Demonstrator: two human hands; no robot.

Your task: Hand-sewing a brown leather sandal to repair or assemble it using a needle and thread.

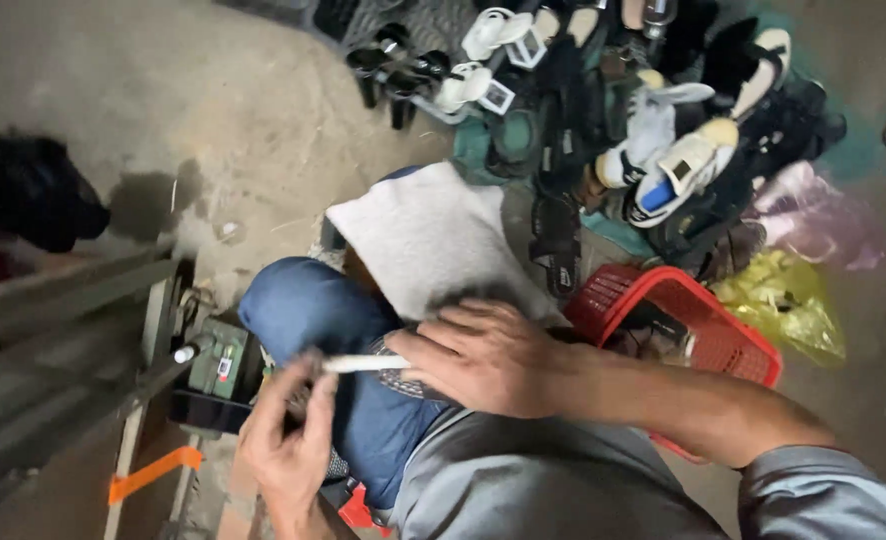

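Dark bundle (23, 190): one, far left on the floor; you cannot make out what it is, and the frame edge cuts it off.
Metal rails (53, 330): blurred, at your near left, running out of frame; their count is unclear.
Orange tape strip (153, 472): one, near left, on a pale board.
Green box (218, 358): one, beside your left knee, with a small white-capped tube at its left edge; details too small to read.
Left hand (288, 440): yours, near centre-left, fingers curled up around the left end of the white stick; the wrist is cut off by the bottom edge.
White stick (363, 364): one, thin, lying level over your blue-clad knee between the two hands; its right end is hidden under the right hand.
Right hand (483, 355): yours, palm down, closed over the stick's right end and over a dark patterned item that is mostly hidden.
White cloth (428, 240): one, draped on your knee just beyond the hands.
Red basket (663, 300): one, to your right, partly hidden by your forearm.
Shoe pile (643, 130): far right, many shoes and sandals overlapping; not countable.
Plastic bags: two, one yellow (783, 300), one pink (823, 215), far right.
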